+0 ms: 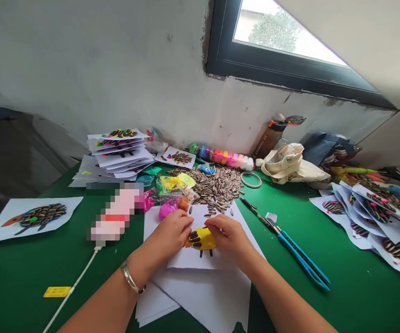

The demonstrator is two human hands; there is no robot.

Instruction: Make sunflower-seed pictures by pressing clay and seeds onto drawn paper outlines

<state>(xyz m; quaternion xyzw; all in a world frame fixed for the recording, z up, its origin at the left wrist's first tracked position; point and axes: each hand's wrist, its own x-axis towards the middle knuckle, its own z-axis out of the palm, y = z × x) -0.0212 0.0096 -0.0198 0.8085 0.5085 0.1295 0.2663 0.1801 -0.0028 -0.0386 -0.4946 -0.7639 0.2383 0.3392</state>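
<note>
On a white sheet of paper [189,262] lies a yellow clay animal shape [207,239] with an orange head end and two dark legs. Several striped sunflower seeds [195,239] are set in rows on its left part. My left hand [170,235] rests on the paper beside the orange end, fingers loosely stretched and holding nothing visible. At the upper edge of the yellow clay, my right hand [230,238] pinches thumb and forefinger together, with a dark seed tip showing at them. The rest of its fingers are partly hidden.
Behind the paper spreads a pile of sunflower seeds [217,185], with bagged coloured clay [174,185] on its left. Blue-handled tweezers [304,254] and a pen [255,210] lie to the right. Stacked seed pictures [120,155] stand back left; more finished pictures [377,222] lie right.
</note>
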